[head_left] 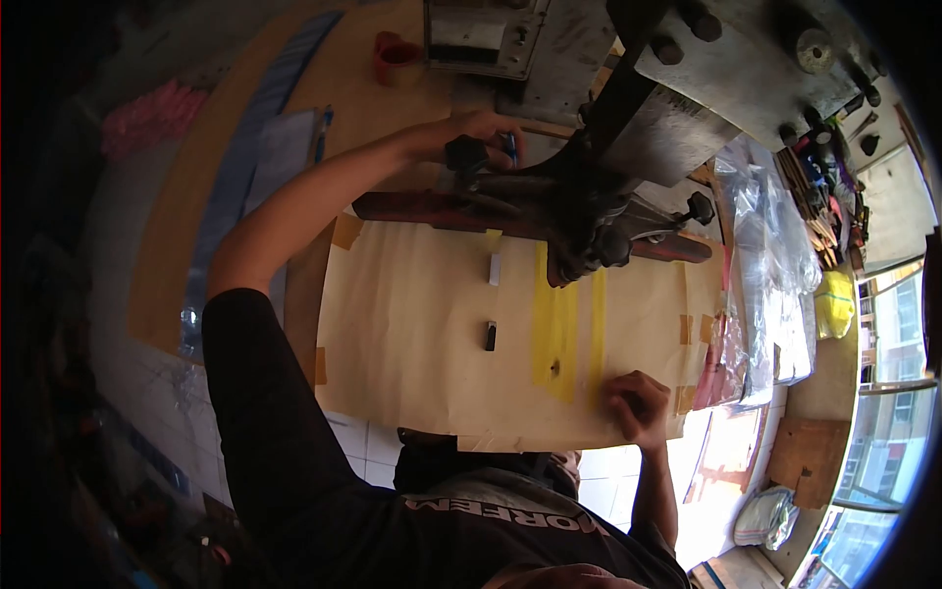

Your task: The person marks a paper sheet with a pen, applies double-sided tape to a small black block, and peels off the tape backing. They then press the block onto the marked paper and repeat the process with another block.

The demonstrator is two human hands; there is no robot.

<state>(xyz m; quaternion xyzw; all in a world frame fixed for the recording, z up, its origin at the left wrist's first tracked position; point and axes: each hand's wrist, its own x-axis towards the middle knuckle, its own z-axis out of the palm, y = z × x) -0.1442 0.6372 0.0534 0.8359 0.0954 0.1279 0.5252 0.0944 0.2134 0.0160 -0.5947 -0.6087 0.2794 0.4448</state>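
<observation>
My left hand (pixel 483 130) reaches behind the dark metal machine (pixel 589 201), beside a black star-shaped knob (pixel 466 154). Its fingers are closed around a small blue thing (pixel 509 147) whose kind I cannot make out; the knob partly covers them. Curled into a loose fist, my right hand (pixel 640 404) rests on the brown paper sheet (pixel 412 334) near its front right corner. Whatever may be inside that fist is hidden. On the sheet lie a small black block (pixel 490 336) and a small pale strip (pixel 495 269). Yellow tape (pixel 554 324) runs down the sheet.
The machine's heavy head (pixel 756 59) overhangs the back right. A reddish bar (pixel 412 208) crosses the sheet's back edge. Clear plastic bags (pixel 770 265) lie to the right. A red cup (pixel 397 61), a blue pen (pixel 324 133) and a metal box (pixel 483 39) are toward the back.
</observation>
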